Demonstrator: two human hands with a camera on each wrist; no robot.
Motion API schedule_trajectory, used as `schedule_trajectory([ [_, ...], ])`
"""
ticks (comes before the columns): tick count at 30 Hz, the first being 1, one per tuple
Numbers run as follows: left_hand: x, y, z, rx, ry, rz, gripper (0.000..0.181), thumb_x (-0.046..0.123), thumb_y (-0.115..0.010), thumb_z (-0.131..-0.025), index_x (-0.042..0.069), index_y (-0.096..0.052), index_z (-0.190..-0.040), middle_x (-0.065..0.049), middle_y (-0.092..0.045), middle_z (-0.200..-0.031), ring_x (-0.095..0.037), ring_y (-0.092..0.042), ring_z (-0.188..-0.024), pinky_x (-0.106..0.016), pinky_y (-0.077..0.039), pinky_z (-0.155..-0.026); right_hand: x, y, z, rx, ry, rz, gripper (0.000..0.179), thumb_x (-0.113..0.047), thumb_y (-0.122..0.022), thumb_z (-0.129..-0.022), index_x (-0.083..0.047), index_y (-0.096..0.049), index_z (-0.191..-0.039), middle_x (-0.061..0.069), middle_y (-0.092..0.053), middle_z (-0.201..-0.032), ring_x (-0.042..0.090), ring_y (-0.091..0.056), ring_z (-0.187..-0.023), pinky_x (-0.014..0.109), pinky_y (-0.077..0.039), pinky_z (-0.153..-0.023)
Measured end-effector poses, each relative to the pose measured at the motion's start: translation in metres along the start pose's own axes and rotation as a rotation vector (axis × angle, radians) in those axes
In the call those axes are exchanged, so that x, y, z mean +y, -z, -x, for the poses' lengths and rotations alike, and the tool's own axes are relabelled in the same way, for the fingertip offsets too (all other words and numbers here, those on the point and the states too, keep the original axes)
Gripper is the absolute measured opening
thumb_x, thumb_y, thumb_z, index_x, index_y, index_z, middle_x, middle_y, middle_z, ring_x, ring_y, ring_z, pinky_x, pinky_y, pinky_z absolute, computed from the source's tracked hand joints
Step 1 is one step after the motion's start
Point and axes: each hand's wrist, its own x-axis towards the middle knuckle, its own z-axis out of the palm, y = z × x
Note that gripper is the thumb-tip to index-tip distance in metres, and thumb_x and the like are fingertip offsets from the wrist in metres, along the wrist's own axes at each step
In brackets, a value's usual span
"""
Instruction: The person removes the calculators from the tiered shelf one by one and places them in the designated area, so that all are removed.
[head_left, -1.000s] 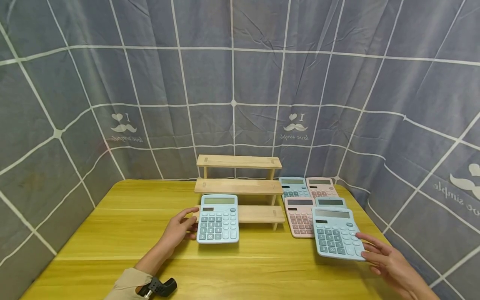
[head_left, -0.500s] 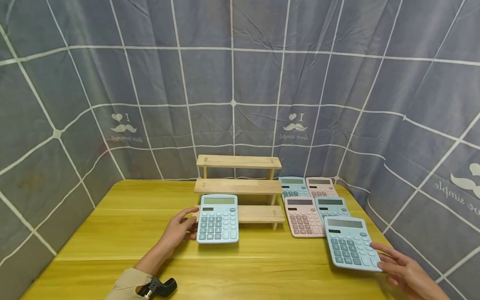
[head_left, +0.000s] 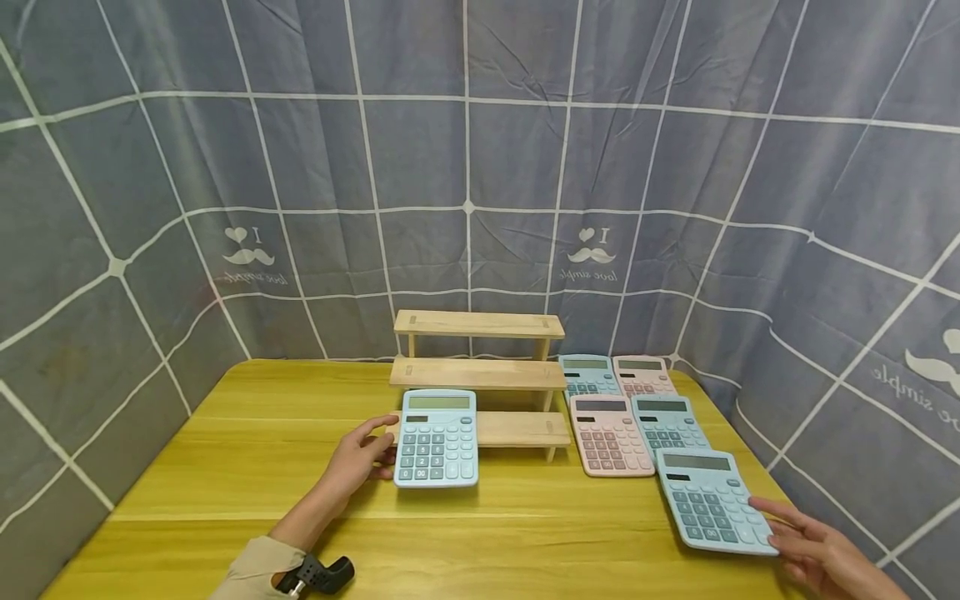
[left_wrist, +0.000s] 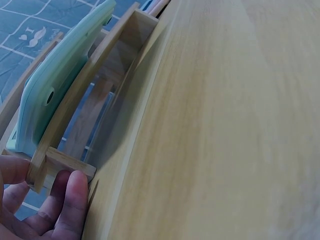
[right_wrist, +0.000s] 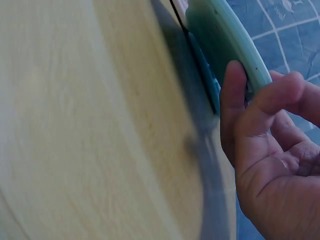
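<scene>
A three-tier wooden stand (head_left: 517, 429) stands on the table, and a light blue calculator (head_left: 437, 450) leans on its lowest step. My left hand (head_left: 360, 457) grips the left end of that step; in the left wrist view its fingers (left_wrist: 75, 200) curl by the step's leg, beside the calculator. At the front right, my right hand (head_left: 821, 546) pinches the lower right edge of another light blue calculator (head_left: 712, 500), held tilted above the table. The right wrist view has this calculator (right_wrist: 225, 45) edge-on between thumb and fingers.
Behind the held calculator lie a pink calculator (head_left: 609, 437) and a blue calculator (head_left: 667, 421). Further back, another blue calculator (head_left: 588, 375) and a pink calculator (head_left: 643, 375) lie beside the stand. A grey checked curtain (head_left: 510, 167) surrounds the yellow wooden table (head_left: 487, 542).
My right hand has carried its blue calculator right and toward me, uncovering more of the pink and blue calculators behind it. The left hand and the stand have stayed put.
</scene>
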Motion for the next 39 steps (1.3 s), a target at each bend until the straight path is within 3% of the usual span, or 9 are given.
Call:
schedule_trajectory([
  [6, 0.0, -0.001, 0.001, -0.001, 0.004, 0.006, 0.041, 0.02, -0.054, -0.105, 0.012, -0.053, -0.145, -0.014, -0.069, -0.101, -0.022, -0.064, -0.085, -0.032, -0.06, -0.068, 0.005, 0.01, -0.001, -0.066, -0.036, -0.106, 0.051, -0.011, -0.035, -0.11, -0.049, -0.067, -0.12, -0.013, -0.063, -0.116, 0.007, -0.062, -0.097, 0.024, -0.055, -0.084],
  [13, -0.001, -0.001, 0.0, -0.002, 0.004, 0.015, 0.04, 0.02, -0.053, -0.105, 0.012, -0.053, -0.144, -0.014, -0.069, -0.101, -0.022, -0.063, -0.084, -0.032, -0.06, -0.067, 0.005, 0.008, -0.004, 0.266, -0.071, 0.163, 0.03, -0.021, -0.056, -0.104, -0.047, -0.065, -0.115, -0.012, -0.049, -0.112, 0.02, -0.054, -0.081, 0.034, -0.052, -0.073],
  [18, -0.001, -0.001, 0.001, -0.005, 0.01, 0.014, 0.04, 0.02, -0.053, -0.105, 0.012, -0.054, -0.144, -0.014, -0.069, -0.101, -0.022, -0.064, -0.084, -0.032, -0.06, -0.067, 0.002, 0.003, -0.007, 0.317, -0.081, 0.253, 0.028, -0.025, -0.058, -0.103, -0.051, -0.062, -0.114, -0.006, -0.055, -0.113, 0.018, -0.052, -0.07, 0.032, -0.051, -0.066],
  [20, 0.0, -0.002, 0.001, -0.008, 0.01, 0.012, 0.04, 0.02, -0.053, -0.105, 0.012, -0.054, -0.144, -0.014, -0.069, -0.101, -0.022, -0.064, -0.084, -0.032, -0.06, -0.067, 0.002, 0.0, -0.007, 0.347, -0.081, 0.288, 0.029, -0.025, -0.06, -0.102, -0.052, -0.061, -0.113, 0.016, -0.058, -0.126, 0.016, -0.05, -0.066, 0.032, -0.05, -0.063],
  [22, 0.001, -0.002, 0.001, -0.012, 0.008, 0.012, 0.04, 0.02, -0.053, -0.105, 0.012, -0.054, -0.144, -0.014, -0.069, -0.101, -0.022, -0.064, -0.085, -0.032, -0.06, -0.067, 0.001, -0.003, -0.008, 0.397, -0.085, 0.329, 0.032, -0.027, -0.064, -0.1, -0.046, -0.061, -0.125, 0.037, -0.04, -0.146, 0.016, -0.052, -0.072, 0.032, -0.05, -0.062],
  [26, 0.002, -0.002, -0.001, -0.015, 0.005, 0.018, 0.04, 0.02, -0.053, -0.105, 0.012, -0.053, -0.145, -0.014, -0.069, -0.101, -0.022, -0.064, -0.084, -0.031, -0.06, -0.067, -0.002, -0.008, -0.011, 0.447, -0.109, 0.474, 0.068, -0.03, -0.071, -0.095, -0.014, -0.042, -0.154, 0.038, -0.006, -0.16, 0.011, -0.057, -0.108, 0.023, -0.052, -0.073],
  [30, 0.002, -0.001, -0.003, -0.013, -0.001, 0.019, 0.04, 0.018, -0.052, -0.105, 0.012, -0.053, -0.144, -0.015, -0.069, -0.1, -0.022, -0.064, -0.084, -0.031, -0.06, -0.066, -0.006, -0.013, -0.014, 0.466, -0.116, 0.647, 0.085, -0.035, -0.073, -0.093, 0.001, -0.029, -0.156, 0.037, -0.023, -0.157, 0.021, -0.053, -0.114, 0.024, -0.047, -0.074],
  [33, 0.001, 0.0, -0.003, -0.015, -0.007, 0.017, 0.039, 0.017, -0.053, -0.105, 0.01, -0.053, -0.144, -0.015, -0.069, -0.1, -0.022, -0.064, -0.083, -0.03, -0.06, -0.066, -0.007, -0.017, -0.014, 0.484, -0.098, 0.716, 0.084, -0.035, -0.073, -0.092, 0.002, -0.031, -0.154, 0.033, -0.04, -0.145, 0.02, -0.055, -0.087, 0.029, -0.046, -0.066],
  [39, 0.001, 0.001, -0.002, -0.02, -0.007, 0.015, 0.04, 0.017, -0.052, -0.105, 0.011, -0.053, -0.145, -0.015, -0.069, -0.101, -0.022, -0.064, -0.084, -0.03, -0.06, -0.067, -0.007, -0.025, -0.015, 0.539, -0.078, 0.821, 0.085, -0.037, -0.078, -0.087, 0.005, -0.039, -0.149, 0.032, -0.053, -0.136, 0.017, -0.055, -0.074, 0.028, -0.048, -0.061],
])
